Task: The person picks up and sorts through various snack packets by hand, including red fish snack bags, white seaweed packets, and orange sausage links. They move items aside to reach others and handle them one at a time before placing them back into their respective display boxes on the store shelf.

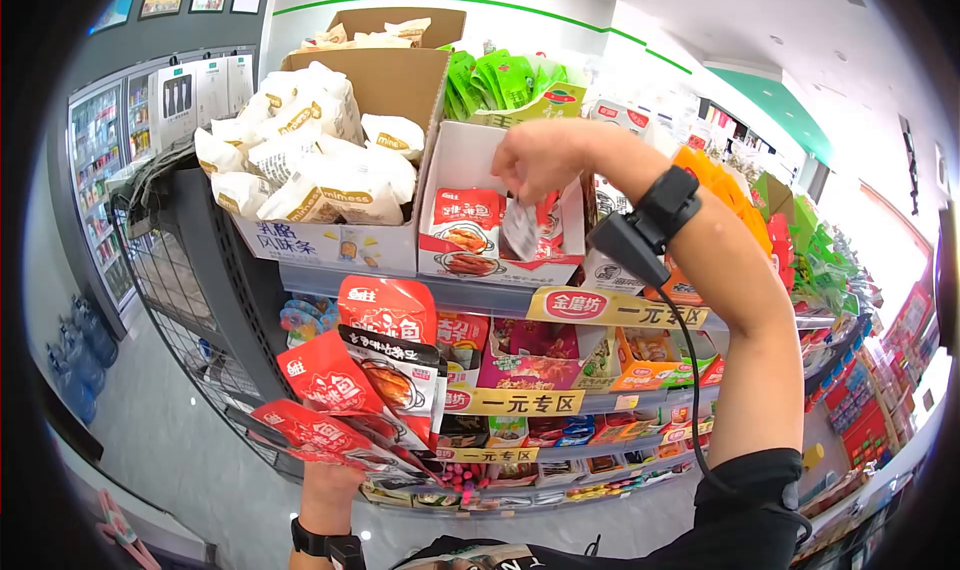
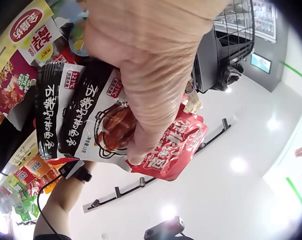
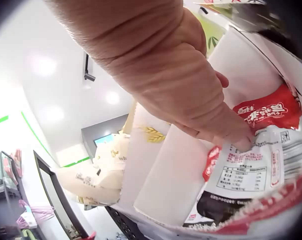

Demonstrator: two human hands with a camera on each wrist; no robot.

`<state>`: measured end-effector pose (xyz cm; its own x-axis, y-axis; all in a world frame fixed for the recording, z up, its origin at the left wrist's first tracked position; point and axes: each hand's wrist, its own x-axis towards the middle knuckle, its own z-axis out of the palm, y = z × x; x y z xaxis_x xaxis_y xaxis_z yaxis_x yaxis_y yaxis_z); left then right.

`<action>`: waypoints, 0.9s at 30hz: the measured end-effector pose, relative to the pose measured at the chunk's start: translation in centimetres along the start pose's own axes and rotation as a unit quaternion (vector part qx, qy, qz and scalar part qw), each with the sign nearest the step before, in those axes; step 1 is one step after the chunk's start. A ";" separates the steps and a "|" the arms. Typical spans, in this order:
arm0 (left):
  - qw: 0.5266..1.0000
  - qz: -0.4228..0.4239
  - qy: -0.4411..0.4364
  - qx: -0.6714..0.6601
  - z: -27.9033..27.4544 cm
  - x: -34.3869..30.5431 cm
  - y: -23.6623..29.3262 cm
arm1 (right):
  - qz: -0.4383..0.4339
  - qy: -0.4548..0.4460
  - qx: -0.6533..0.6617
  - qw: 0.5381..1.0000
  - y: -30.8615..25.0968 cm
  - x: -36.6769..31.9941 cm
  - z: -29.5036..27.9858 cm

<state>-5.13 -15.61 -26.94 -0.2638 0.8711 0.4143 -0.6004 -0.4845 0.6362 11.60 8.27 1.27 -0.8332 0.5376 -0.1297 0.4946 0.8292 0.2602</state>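
Note:
My left hand [image 1: 332,482] grips a fanned bunch of red snack packets [image 1: 335,380] low in front of the shelf. In the left wrist view, black-and-white packet backs show beside the thumb, with a red front [image 2: 176,150] beyond it. My right hand [image 1: 548,158] reaches down into an open white carton [image 1: 468,155] on the top shelf. Its fingertips pinch a silvery packet [image 1: 520,232], whose printed back [image 3: 243,172] faces the right wrist camera. More red packets [image 1: 465,215] lie in that carton around the fingers.
Left of the carton stands a box [image 1: 335,245] heaped with cream-coloured packets [image 1: 310,160]. Green packets [image 1: 505,80] stand behind, orange ones [image 1: 725,195] to the right. Lower shelves carry snack boxes behind yellow price strips [image 1: 515,402]. A black wire rack [image 1: 165,320] flanks the shelf.

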 end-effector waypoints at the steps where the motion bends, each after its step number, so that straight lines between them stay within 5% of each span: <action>1: 1.000 -0.001 0.000 0.005 -0.1 0.0 -0.1 | 0.006 0.005 0.009 1.000 -0.6 -0.3 -0.8; 8: 0.999 -0.003 -0.001 0.036 0.6 0.7 -0.6 | -0.028 -0.041 -0.098 0.994 -3.3 2.4 -0.7; 11: 0.998 0.005 -0.012 0.055 0.5 0.8 -0.7 | -0.121 0.002 -0.115 0.986 -3.9 4.2 0.3; 15: 0.997 0.024 -0.031 0.069 -0.6 0.8 -1.0 | -0.097 0.100 -0.146 0.979 -3.1 4.8 2.2; 19: 0.998 0.038 -0.001 0.059 -0.7 0.6 -0.9 | 0.095 0.070 -0.052 0.992 -1.4 2.9 1.3; 27: 1.000 -0.012 -0.017 0.007 -1.6 0.8 -1.8 | 0.210 -0.038 0.168 0.962 -0.9 3.5 3.3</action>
<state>-5.44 -13.92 -28.82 -0.2238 0.8793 0.4204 -0.5956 -0.4648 0.6552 9.06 9.90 -2.58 -0.5280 0.8353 -0.1531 0.8466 0.5319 -0.0176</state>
